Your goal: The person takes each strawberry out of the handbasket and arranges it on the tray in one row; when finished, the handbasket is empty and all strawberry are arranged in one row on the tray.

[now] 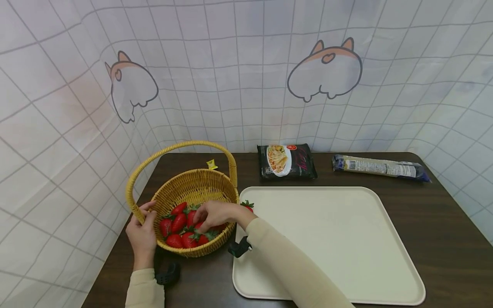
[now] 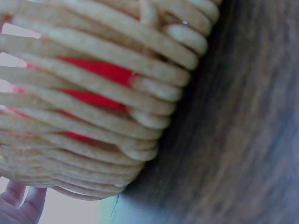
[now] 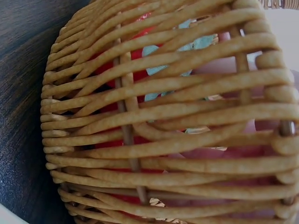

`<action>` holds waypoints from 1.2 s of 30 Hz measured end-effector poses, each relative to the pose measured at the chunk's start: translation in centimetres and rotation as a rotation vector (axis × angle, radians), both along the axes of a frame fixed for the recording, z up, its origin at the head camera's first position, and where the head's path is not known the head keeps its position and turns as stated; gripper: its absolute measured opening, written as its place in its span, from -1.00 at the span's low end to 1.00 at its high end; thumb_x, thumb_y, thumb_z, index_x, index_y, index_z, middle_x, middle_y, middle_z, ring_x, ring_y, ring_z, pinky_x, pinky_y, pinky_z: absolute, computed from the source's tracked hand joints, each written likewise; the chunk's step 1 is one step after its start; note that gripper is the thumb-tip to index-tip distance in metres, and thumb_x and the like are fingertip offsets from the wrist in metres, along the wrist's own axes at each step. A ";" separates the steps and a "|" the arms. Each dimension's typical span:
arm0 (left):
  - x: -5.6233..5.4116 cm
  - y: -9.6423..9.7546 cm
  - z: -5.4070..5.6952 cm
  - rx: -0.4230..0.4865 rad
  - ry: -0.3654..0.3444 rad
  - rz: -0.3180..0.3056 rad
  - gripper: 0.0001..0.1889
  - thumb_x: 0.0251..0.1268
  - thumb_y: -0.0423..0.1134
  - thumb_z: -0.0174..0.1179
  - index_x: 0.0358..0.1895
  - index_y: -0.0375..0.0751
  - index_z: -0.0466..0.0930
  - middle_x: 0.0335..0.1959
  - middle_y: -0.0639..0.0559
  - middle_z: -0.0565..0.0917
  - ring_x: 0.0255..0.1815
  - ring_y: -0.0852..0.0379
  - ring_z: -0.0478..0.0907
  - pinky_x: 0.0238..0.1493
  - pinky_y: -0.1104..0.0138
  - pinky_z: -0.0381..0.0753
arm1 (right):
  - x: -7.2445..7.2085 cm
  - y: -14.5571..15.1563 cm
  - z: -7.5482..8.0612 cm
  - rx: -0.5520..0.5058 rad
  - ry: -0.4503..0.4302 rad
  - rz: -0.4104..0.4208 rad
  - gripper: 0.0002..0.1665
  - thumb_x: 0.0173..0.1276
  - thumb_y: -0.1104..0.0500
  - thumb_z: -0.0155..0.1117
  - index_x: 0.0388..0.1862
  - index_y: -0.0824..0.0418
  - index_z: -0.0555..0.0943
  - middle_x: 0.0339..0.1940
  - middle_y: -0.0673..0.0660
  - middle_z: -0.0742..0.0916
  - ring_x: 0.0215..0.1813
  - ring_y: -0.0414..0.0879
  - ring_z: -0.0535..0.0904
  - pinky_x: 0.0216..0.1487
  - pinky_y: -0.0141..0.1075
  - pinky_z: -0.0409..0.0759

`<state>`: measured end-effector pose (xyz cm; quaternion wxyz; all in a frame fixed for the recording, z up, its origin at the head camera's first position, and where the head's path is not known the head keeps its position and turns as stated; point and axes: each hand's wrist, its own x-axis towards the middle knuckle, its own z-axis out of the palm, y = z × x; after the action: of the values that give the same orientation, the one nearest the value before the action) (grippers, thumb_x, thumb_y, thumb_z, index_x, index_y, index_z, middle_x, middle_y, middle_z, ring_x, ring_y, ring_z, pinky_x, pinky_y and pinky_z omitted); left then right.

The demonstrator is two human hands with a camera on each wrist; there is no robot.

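A yellow wicker basket (image 1: 194,175) with a tall arched handle holds several red strawberries (image 1: 179,223) with green leaves. At its left side my left hand (image 1: 141,235) grips the rim by the foot of the handle; fingertips (image 2: 32,203) show below the weave in the left wrist view. My right hand (image 1: 215,214) reaches over the right rim, with bent fingers down among the strawberries. Whether they pinch one is hidden. Through the wicker wall (image 3: 187,112), the right wrist view shows red fruit and part of the hand. Another strawberry (image 1: 247,206) lies by the tray's left edge.
A large cream tray (image 1: 327,239) lies right of the basket, under my right forearm. Behind it are a black food packet (image 1: 286,161) and a long clear-wrapped package (image 1: 381,167). A small yellow packet (image 1: 212,164) sits behind the basket. A white gridded curtain surrounds the dark table.
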<state>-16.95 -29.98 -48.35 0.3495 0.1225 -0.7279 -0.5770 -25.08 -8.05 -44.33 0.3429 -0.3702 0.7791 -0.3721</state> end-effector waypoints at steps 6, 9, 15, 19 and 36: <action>0.1 0.1 0.0 0.016 0.009 -0.008 -0.83 0.34 -0.46 0.14 -0.38 -0.56 0.45 0.00 -0.27 0.67 0.10 0.16 0.53 0.06 0.49 0.39 | -0.2 -0.1 -0.2 -0.044 -0.075 0.080 -0.55 0.18 0.20 0.45 0.08 0.20 0.62 -0.05 -0.06 0.68 -0.03 -0.25 0.53 0.03 -0.42 0.49; 0.1 0.2 0.0 0.019 0.014 -0.009 -0.84 0.34 -0.47 0.14 -0.38 -0.56 0.45 0.00 -0.28 0.67 0.09 0.15 0.53 0.07 0.49 0.38 | -0.3 0.0 -0.2 -0.059 -0.095 0.118 -0.50 0.16 0.21 0.46 0.11 0.21 0.60 -0.02 -0.06 0.67 0.01 -0.22 0.52 0.06 -0.41 0.48; 0.1 0.2 0.0 0.023 0.020 -0.015 -0.83 0.34 -0.47 0.14 -0.38 -0.56 0.45 0.00 -0.28 0.67 0.10 0.11 0.53 0.08 0.49 0.38 | -0.2 0.2 -0.2 -0.052 -0.090 0.167 -0.50 0.16 0.22 0.47 0.12 0.16 0.59 -0.02 -0.09 0.64 0.06 -0.13 0.48 0.07 -0.41 0.46; 0.0 0.3 0.0 0.016 0.021 -0.012 -0.84 0.34 -0.47 0.14 -0.38 -0.55 0.46 0.00 -0.28 0.67 0.10 0.10 0.53 0.07 0.49 0.39 | -0.1 0.3 -0.2 -0.051 -0.068 0.165 -0.53 0.19 0.20 0.44 0.10 0.13 0.59 -0.07 -0.09 0.64 -0.01 -0.16 0.48 0.00 -0.40 0.49; -0.1 0.1 -0.1 0.037 0.010 -0.004 -0.84 0.31 -0.51 0.15 -0.37 -0.61 0.44 -0.01 -0.25 0.68 0.07 0.18 0.55 0.01 0.54 0.41 | 0.8 -0.2 0.0 -0.100 0.159 -0.002 -0.59 0.36 0.14 0.21 0.19 0.10 0.58 -0.31 -0.08 0.62 -0.37 -0.26 0.46 -0.34 -0.45 0.44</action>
<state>-17.02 -29.92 -48.41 0.3496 0.1249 -0.7155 -0.5917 -24.29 -8.21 -44.38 0.2604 -0.4144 0.7847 -0.3804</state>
